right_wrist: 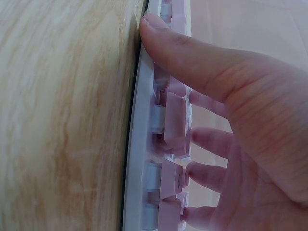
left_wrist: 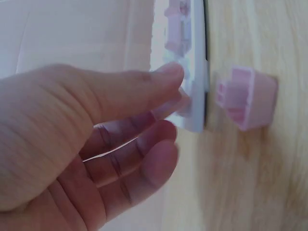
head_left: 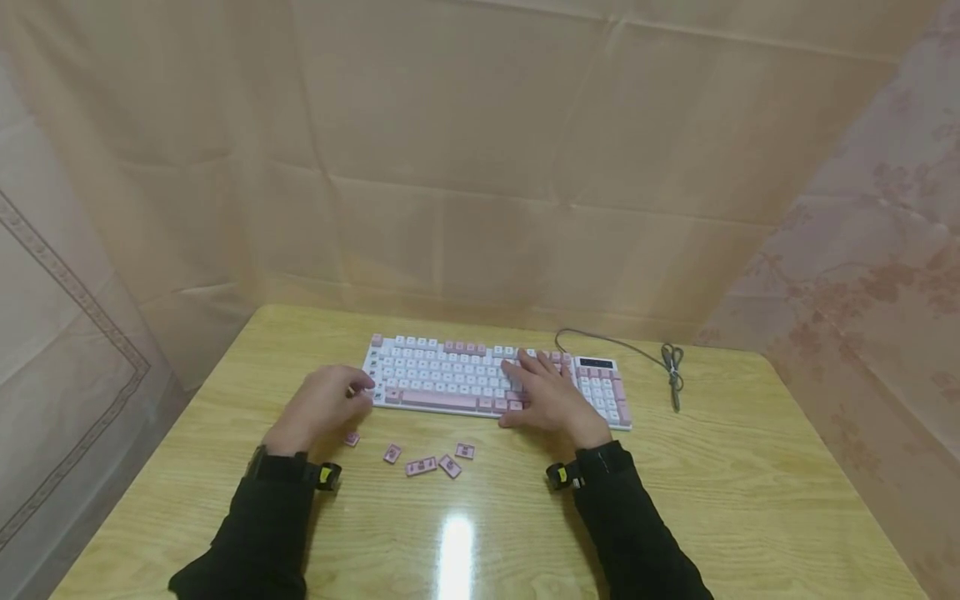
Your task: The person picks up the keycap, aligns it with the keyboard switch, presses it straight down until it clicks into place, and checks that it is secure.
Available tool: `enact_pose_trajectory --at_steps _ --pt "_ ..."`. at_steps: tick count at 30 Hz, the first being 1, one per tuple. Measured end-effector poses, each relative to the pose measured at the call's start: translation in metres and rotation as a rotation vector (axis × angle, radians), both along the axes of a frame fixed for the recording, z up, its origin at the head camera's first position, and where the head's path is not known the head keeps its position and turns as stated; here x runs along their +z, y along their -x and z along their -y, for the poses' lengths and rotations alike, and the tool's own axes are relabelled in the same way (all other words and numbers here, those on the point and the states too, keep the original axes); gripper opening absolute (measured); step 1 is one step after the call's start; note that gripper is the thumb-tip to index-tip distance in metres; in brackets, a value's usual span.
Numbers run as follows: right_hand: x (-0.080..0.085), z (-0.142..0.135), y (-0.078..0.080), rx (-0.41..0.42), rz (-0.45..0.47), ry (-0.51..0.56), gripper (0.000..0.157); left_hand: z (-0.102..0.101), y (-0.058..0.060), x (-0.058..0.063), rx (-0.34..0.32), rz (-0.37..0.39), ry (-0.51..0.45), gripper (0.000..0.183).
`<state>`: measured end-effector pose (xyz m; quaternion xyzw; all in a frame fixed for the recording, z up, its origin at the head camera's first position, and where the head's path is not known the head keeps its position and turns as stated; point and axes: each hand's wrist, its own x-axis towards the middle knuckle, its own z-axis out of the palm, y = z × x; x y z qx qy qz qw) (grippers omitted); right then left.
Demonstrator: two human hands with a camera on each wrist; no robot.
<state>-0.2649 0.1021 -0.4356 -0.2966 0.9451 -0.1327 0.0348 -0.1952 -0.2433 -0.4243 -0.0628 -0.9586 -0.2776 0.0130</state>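
Observation:
A white and pink keyboard [head_left: 438, 403] lies on the table. At its left end, my left hand [head_left: 324, 406] pinches a pale pink keycap [left_wrist: 169, 107] between thumb and index finger, partly covered by the thumb. Its other fingers curl loosely beneath. Bare switches [head_left: 373, 375] show along the keyboard's left edge. My right hand [head_left: 553, 398] lies spread over the right part, fingertips touching the keys and thumb on the front edge. In the left wrist view, a loose pink keycap [left_wrist: 262, 98] lies just in front of the keyboard, its hollow underside visible.
Several loose pink keycaps, one of them longer [head_left: 421, 467], are scattered on the wooden table [head_left: 720, 500] in front of the keyboard. A grey cable [head_left: 672, 367] lies bundled to the right. Hanging cloth [head_left: 480, 167] stands behind the table and at both sides.

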Motion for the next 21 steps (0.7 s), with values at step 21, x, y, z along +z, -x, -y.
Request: enact_pose_trajectory --at_steps 21 --pt "-0.0034 -0.0008 0.0021 0.006 -0.008 -0.009 0.092 0.0073 -0.0003 -0.0057 -0.007 -0.087 0.109 0.020"
